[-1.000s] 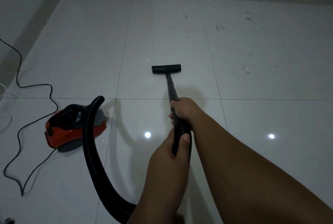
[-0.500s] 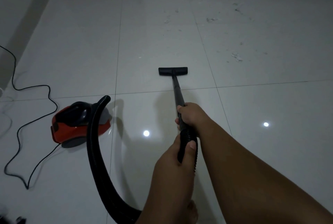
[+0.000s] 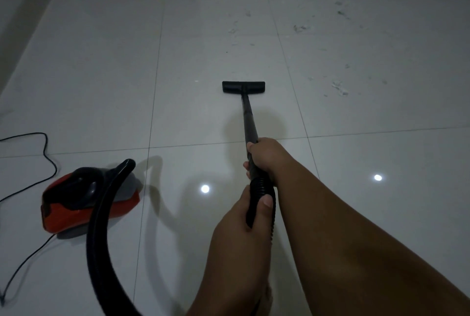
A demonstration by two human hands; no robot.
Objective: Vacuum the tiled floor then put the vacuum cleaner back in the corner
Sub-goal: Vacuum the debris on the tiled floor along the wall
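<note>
2 bare hands hold the vacuum: the right hand has its fingers curled round the lower end of the slim black rigid wand, and the left hand grips the black ribbed hose just behind it, thumb pressed along the top. The wand slopes forward to the flat black rectangular floor head, which sits on the glossy white tiled floor. Compared with 0.5 s ago, the head lies farther past the crosswise grout line, and the right hand now reaches that line instead of sitting short of it. The red and black canister vacuum body rests at the left in the same spot just inside that line, the hose arching from its front round to the hands. A thin black power cord trails off its left side. Pale scattered debris lies on the tiles to the right of the head, well apart from it. 2 bright light reflections show on the floor.
</note>
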